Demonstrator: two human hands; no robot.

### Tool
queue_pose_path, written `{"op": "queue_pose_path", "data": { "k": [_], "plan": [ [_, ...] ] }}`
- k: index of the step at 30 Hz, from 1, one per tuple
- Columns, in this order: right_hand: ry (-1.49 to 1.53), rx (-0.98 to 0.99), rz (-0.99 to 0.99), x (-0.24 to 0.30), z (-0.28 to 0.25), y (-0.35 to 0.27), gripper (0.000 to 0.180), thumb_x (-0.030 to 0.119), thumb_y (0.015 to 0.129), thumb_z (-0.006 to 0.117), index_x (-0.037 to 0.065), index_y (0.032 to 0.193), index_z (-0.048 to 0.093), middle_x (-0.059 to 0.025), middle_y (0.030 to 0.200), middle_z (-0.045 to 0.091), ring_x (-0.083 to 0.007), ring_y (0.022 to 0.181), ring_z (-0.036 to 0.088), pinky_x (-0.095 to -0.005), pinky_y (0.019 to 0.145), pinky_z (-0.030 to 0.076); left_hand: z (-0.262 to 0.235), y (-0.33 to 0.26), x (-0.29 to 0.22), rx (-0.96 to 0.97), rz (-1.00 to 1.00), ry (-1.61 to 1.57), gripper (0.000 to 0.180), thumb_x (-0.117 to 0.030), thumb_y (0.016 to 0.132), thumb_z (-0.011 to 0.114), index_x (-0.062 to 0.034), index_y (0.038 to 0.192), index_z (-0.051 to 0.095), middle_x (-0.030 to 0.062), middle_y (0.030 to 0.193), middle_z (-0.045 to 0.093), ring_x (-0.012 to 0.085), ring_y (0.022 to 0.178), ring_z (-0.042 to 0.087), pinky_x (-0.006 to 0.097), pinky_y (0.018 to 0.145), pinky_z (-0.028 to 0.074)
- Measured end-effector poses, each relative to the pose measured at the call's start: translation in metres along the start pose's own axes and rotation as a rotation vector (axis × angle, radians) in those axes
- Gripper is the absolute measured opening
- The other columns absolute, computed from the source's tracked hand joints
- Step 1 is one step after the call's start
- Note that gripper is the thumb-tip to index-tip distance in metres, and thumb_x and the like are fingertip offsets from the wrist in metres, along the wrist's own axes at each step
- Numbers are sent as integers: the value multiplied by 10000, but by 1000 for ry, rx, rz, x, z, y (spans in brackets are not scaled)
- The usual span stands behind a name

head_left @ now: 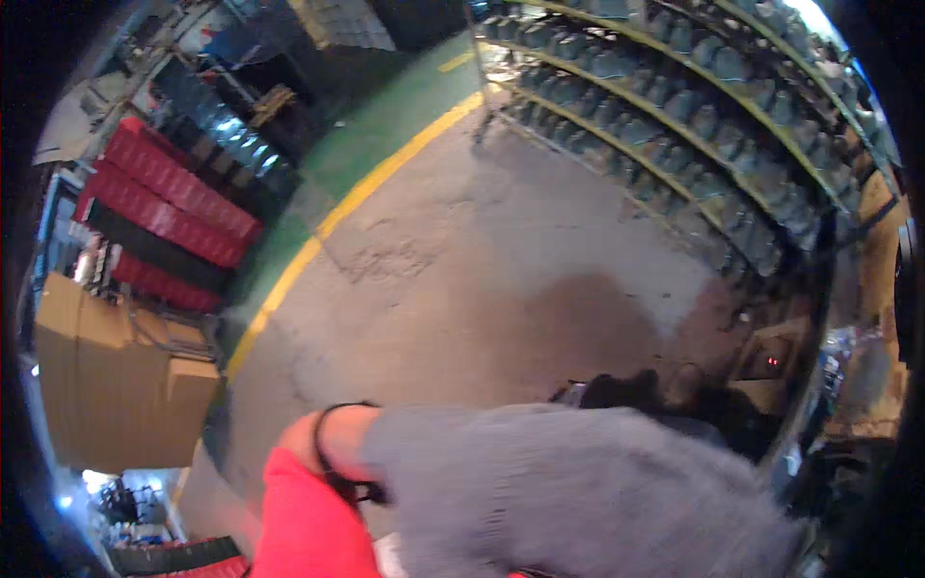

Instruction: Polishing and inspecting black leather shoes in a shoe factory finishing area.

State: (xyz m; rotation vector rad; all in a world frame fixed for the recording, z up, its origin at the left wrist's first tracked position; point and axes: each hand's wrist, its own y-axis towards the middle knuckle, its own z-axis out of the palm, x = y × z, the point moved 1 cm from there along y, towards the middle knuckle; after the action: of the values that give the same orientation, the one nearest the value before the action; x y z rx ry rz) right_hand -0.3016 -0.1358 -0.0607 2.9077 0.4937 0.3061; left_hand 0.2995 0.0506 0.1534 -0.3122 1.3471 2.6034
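Note:
My right arm, in a grey sleeve [549, 482], crosses the lower part of the view from right to left and is smeared by motion. A black band [330, 448] circles the bare wrist. My right hand [313, 520], in a red glove, hangs downward at the lower edge. Its fingers are out of sight, so whether it holds anything does not show. A small pale patch [390, 556] lies beside the glove, too little of it visible to name. My left hand is not in view.
Tiered racks [665, 125] full of dark grey parts stand at upper right. Red bins [173, 207] are stacked at left, above cardboard boxes [120, 385]. A yellow line [332, 217] divides green floor from grey concrete. A box-like object [771, 361] with red lights sits at right.

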Motion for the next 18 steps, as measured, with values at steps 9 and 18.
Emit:
{"op": "queue_pose_path", "data": {
  "k": [9,18],
  "plan": [
    [414,108,-250,-3,141,95,555,338,1080,513,3,1522,490,-265,1461,532,-420,1304,544,-476,1101,445,-14,-16,-7,35,196,-91,940,-639,1002,505,113,1534,320,256,1210,710,313,1085,698,389,843,543],
    [645,6,-262,-6,174,90,560,319,1081,514,-10,1532,476,-221,1506,517,-353,1327,551,-433,1107,457,-11,-40,23,331,298,-406,863,-577,1014,548,116,1502,384,244,1213,708,307,1068,702,398,823,551]
  ]
}}
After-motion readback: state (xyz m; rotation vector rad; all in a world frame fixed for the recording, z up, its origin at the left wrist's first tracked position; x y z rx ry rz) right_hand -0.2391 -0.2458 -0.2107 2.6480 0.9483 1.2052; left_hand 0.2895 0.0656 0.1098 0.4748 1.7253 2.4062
